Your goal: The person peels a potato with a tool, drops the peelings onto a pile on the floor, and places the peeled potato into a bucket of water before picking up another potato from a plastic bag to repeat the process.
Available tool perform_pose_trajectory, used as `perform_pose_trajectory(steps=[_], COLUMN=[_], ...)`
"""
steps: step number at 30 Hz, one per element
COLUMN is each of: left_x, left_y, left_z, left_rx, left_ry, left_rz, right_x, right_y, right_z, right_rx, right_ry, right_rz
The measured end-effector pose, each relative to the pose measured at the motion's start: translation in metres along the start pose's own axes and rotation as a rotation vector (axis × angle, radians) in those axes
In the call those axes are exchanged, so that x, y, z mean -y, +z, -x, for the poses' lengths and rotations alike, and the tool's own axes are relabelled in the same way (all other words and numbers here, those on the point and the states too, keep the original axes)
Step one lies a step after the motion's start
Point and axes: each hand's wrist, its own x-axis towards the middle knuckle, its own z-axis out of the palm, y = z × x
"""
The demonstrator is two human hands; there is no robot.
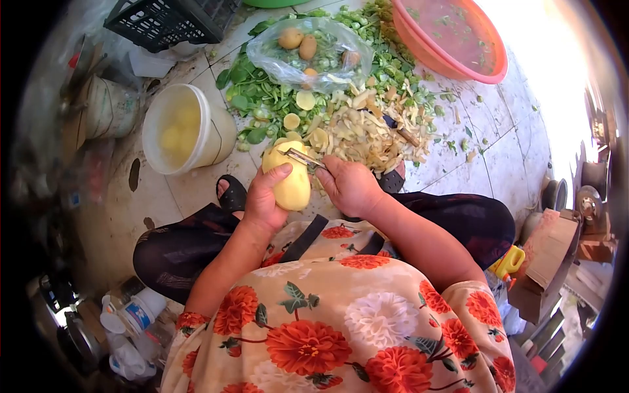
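Note:
A large peeled yellow potato [291, 188] is gripped by my left hand [265, 198], its thumb across the near side. My right hand [350, 187] is closed around a metal peeler [301, 157], whose head touches the upper part of the potato. Just beyond them, a heap of pale peelings [373, 134] lies on the tiled floor, beside green leaves and scraps [252, 85]. A clear plastic bag [327, 54] with several unpeeled brown potatoes [291, 38] rests on the greens.
At the left stands a white bucket [204, 124] holding peeled potatoes in liquid. A pink basin [452, 39] of water with green bits is at the top right, and a black crate [164, 26] at the top left. A cardboard box [547, 255] lies at the right.

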Motion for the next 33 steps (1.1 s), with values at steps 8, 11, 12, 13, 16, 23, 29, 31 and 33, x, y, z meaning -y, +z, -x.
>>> perform_pose_trajectory(steps=[8,11,12,13,16,23,29,31,33], left_x=[0.000,-0.003,-0.002,-0.002,0.000,-0.006,-0.009,-0.009,-0.008], left_y=[0.019,0.013,0.013,0.010,0.003,0.022,0.012,0.011,0.006], left_z=[0.012,0.006,0.004,0.002,-0.003,0.012,0.002,-0.001,0.002], left_rx=[0.223,0.079,0.086,0.084,0.055,0.322,0.153,0.147,0.135], left_ry=[-0.062,-0.053,-0.037,-0.033,-0.036,-0.111,-0.093,-0.085,-0.084], left_rz=[-0.104,-0.050,-0.061,-0.063,-0.009,-0.102,-0.103,-0.098,-0.091], right_x=[-0.049,-0.030,-0.021,-0.011,0.002,-0.045,-0.007,0.006,0.006], right_y=[0.011,-0.004,-0.007,-0.009,-0.005,0.002,-0.012,-0.013,-0.010], right_z=[-0.019,-0.013,-0.010,-0.007,0.000,-0.019,-0.005,0.000,0.001], right_rx=[0.018,-0.048,-0.050,-0.037,0.000,0.098,-0.053,0.005,0.068], right_ry=[0.220,0.224,0.221,0.175,0.101,0.263,0.119,0.127,0.141], right_rz=[0.090,0.030,0.029,0.003,0.004,0.187,-0.087,-0.030,0.022])
